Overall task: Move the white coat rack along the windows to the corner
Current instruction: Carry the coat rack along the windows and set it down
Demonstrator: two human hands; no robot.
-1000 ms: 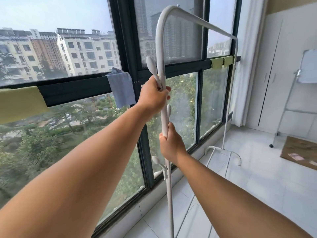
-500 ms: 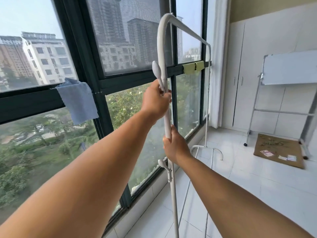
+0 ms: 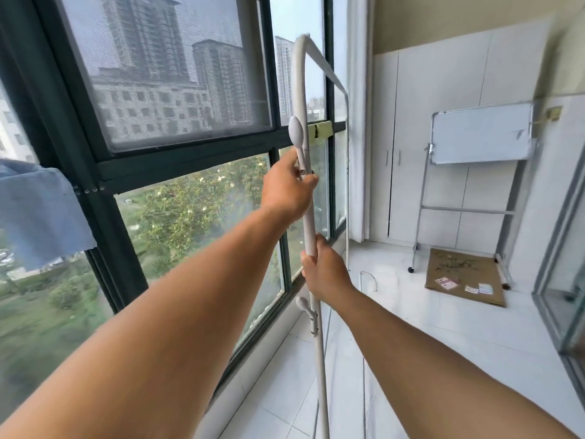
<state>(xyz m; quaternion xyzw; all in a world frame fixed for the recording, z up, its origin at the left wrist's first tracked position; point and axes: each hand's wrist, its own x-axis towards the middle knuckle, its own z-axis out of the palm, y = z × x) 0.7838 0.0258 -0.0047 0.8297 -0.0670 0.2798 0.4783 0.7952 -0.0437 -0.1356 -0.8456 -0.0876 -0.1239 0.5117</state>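
White coat rack (image 3: 311, 223), thin tubular frame with curved top bar and rounded pegs, stands upright just beside the windows (image 3: 177, 90) on the tiled floor (image 3: 427, 327), left hand (image 3: 286, 188) grip closed round near post, right hand (image 3: 324, 270) closed lower.

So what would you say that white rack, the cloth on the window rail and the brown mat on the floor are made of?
Coat rack: likely painted metal tubing, going by its thin, smoothly bent matte white tube; the knob-like hooks look plastic. Blue cloth: soft fabric, limp and draped over the rail, with a slightly frayed edge. Brown mat: looks like flat cardboard or corkboard, dull tan; too far to tell which.
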